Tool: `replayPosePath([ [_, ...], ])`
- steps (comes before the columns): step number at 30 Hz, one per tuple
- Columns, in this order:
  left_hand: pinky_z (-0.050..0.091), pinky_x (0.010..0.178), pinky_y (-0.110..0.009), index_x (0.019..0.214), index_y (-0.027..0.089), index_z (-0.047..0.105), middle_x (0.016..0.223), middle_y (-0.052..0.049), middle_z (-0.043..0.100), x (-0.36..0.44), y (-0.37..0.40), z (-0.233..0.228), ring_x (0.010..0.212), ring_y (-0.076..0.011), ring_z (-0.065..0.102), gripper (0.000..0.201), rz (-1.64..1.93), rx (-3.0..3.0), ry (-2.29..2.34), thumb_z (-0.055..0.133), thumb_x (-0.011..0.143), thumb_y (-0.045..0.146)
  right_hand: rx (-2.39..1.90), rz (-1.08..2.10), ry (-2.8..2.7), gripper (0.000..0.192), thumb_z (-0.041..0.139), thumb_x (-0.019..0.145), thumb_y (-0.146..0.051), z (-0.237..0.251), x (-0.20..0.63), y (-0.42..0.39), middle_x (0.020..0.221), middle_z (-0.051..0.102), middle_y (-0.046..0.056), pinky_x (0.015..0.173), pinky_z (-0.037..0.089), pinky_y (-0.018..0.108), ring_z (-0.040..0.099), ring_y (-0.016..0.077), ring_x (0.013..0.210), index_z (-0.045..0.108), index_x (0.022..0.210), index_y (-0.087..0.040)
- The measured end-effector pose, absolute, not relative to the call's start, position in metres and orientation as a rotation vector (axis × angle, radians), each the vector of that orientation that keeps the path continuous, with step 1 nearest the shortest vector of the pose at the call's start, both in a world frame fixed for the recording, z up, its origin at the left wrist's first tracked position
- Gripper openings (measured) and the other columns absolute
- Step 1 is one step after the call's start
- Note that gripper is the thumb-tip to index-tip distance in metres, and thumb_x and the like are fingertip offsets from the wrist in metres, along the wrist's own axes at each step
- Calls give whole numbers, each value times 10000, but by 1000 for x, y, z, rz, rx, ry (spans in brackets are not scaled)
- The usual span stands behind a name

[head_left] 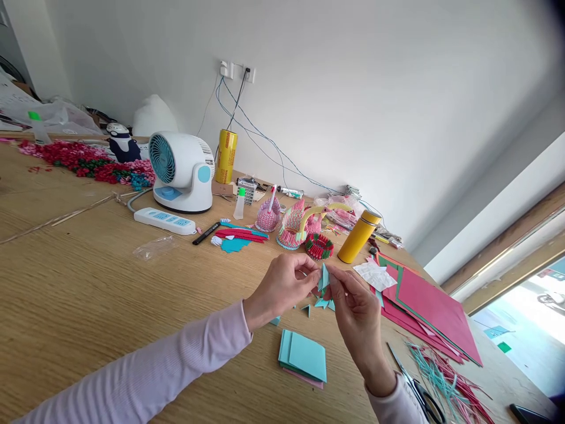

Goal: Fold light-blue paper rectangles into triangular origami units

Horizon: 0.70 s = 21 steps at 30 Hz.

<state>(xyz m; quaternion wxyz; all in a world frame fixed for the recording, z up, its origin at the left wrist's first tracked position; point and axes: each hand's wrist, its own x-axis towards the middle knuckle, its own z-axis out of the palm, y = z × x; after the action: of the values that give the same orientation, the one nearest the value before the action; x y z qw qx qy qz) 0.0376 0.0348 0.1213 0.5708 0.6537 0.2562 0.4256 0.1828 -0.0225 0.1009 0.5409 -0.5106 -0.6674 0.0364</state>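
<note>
Both hands are up over the wooden table (79, 294), meeting in the middle; the left hand (282, 285) has its fingers curled in, thumb and fingertips pinched together on the near edge of a small light-blue folded paper (324, 277); the right hand (357, 312) comes in from the other side, fingers closed on the same piece, so the paper stands upright between the two pinches, lifted just clear of the table. Pale pink sleeves cover both forearms.

Right under the hands lie a few tiny blue folded triangles (321, 304), scattered on the wood; nearer the camera sits a neat stack of blue paper squares (304, 356), with a pink sheet peeking out underneath. To the right, big red sheets (435, 309) fan out, a white scrap (375, 275) lying on their near corner; blue and red paper strips (445, 377) pile up by scissors (417, 391) at the lower right edge.

Containers now: a yellow flask (358, 237) stands tilted in view just behind the hands, lid on, contents hidden; a yellow can (226, 156) stands by the wall, closed as well. Between them, a small red and green paper bowl (319, 246) sits beside a pink paper swan (298, 227); whether anything lies in the bowl I cannot tell. Farther left, a white desk fan (180, 171) and a power strip (164, 221).
</note>
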Motion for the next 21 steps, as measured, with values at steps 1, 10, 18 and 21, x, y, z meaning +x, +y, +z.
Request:
replayPosePath([
  [1, 520, 586, -248, 748, 136, 622, 676, -29, 651, 38, 34, 122, 634, -158, 649, 143, 989, 1515, 593, 658, 763, 274, -1212, 68, -1597, 225, 487, 930, -234, 101, 183, -23, 719, 592, 19, 594, 447, 279, 571, 154, 634, 672, 1057, -214],
  [10, 483, 567, -221, 686, 123, 612, 627, -15, 606, 35, 34, 124, 588, -120, 592, 158, 1036, 1567, 497, 658, 764, 252, -1223, 231, -1535, 214, 510, 924, -287, 102, 180, -25, 666, 598, 0, 568, 463, 261, 572, 138, 594, 663, 1043, -197],
  [18, 514, 628, -237, 784, 123, 647, 689, -15, 628, 35, 34, 125, 635, -124, 628, 181, 936, 1477, 438, 650, 794, 304, -1186, 194, -1611, 211, 513, 919, -267, 104, 187, -24, 685, 609, 9, 580, 470, 268, 587, 142, 591, 658, 1054, -194],
  [21, 510, 613, -241, 721, 130, 621, 641, -6, 618, 35, 36, 123, 599, -122, 619, 190, 942, 1521, 452, 662, 789, 302, -1176, 198, -1668, 199, 516, 915, -263, 105, 189, -24, 690, 607, 13, 578, 470, 269, 584, 141, 583, 665, 1023, -186],
])
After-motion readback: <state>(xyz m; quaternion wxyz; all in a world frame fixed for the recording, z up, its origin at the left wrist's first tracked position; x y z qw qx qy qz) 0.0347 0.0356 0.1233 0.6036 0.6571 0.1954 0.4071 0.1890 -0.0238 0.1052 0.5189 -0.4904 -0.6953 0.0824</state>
